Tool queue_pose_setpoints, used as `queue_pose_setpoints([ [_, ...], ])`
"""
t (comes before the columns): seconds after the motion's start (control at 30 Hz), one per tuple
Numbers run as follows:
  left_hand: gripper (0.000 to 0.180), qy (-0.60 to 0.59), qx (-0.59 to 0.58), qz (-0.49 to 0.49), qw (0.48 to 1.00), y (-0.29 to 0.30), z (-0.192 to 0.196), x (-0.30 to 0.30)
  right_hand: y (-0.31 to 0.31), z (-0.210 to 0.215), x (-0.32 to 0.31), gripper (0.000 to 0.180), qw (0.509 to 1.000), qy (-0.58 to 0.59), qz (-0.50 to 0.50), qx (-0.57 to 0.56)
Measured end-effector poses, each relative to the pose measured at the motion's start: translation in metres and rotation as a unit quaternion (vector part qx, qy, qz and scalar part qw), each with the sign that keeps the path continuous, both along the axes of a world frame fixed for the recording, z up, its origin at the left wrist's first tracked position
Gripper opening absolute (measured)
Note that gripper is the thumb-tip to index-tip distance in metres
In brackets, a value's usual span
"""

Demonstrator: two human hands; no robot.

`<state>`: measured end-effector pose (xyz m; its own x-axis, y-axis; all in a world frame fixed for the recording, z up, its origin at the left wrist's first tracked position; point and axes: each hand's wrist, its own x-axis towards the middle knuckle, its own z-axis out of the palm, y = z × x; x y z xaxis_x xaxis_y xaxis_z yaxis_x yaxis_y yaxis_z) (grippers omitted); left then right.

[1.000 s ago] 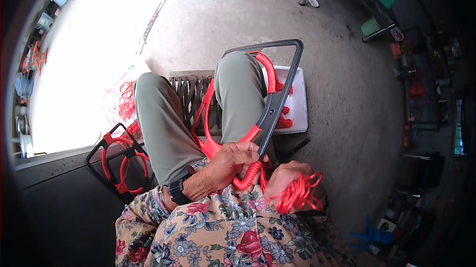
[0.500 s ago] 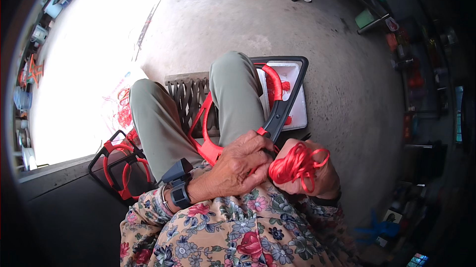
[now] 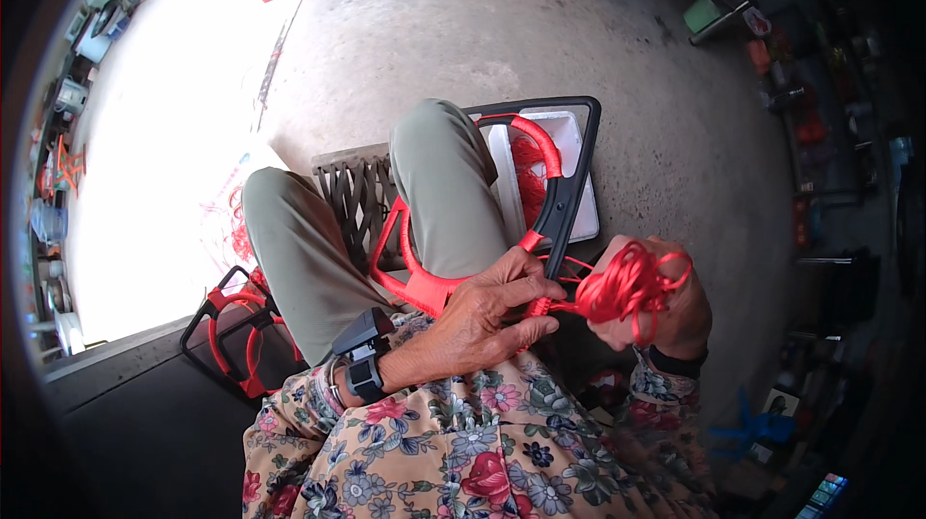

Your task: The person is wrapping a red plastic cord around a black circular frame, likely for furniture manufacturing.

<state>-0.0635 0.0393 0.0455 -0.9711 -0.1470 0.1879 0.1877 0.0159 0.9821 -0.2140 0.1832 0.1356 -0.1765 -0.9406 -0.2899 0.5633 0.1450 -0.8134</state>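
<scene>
On lap, left hand [image 3: 492, 312] gripping black frame [image 3: 567, 196], right hand [image 3: 666, 302] clutching red cord [image 3: 627, 283]

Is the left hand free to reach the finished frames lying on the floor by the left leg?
Probably not right now: the left hand is gripping the black frame at its red cord wrapping. The finished frames lie low at the left, with no obstacle visible between.

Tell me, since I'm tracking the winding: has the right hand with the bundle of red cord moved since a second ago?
Yes. The right hand and its red cord bundle moved up and outward to the person's right, away from the left hand.
</scene>
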Motion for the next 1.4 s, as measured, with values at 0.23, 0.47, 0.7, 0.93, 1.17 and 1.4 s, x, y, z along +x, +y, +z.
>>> queue_pose_setpoints([
  [0.23, 0.014, 0.004, -0.135, 0.020, 0.991, 0.001, -0.013, 0.000, 0.029, 0.027, -0.011, 0.037, 0.967, 0.202, -0.117, -0.097],
  [0.47, 0.016, -0.014, -0.137, 0.102, 0.985, -0.003, -0.023, 0.008, 0.073, 0.045, -0.054, 0.022, 0.817, 0.478, -0.304, 0.107],
  [0.7, 0.011, -0.050, 0.108, 0.248, 0.961, -0.023, -0.009, 0.014, 0.050, -0.021, -0.061, 0.020, 0.747, 0.497, -0.417, 0.142],
  [0.93, 0.015, -0.039, 0.284, 0.305, 0.908, -0.032, -0.002, 0.026, -0.008, -0.070, 0.029, 0.045, 0.895, 0.395, 0.145, 0.150],
  [1.17, 0.014, -0.051, 0.191, 0.350, 0.916, -0.029, 0.000, 0.044, -0.062, -0.104, 0.046, 0.038, 0.939, 0.316, 0.137, 0.007],
  [1.4, 0.011, -0.008, -0.060, 0.410, 0.910, -0.037, -0.010, 0.048, -0.081, -0.122, 0.062, 0.030, 0.990, 0.135, -0.011, -0.034],
])
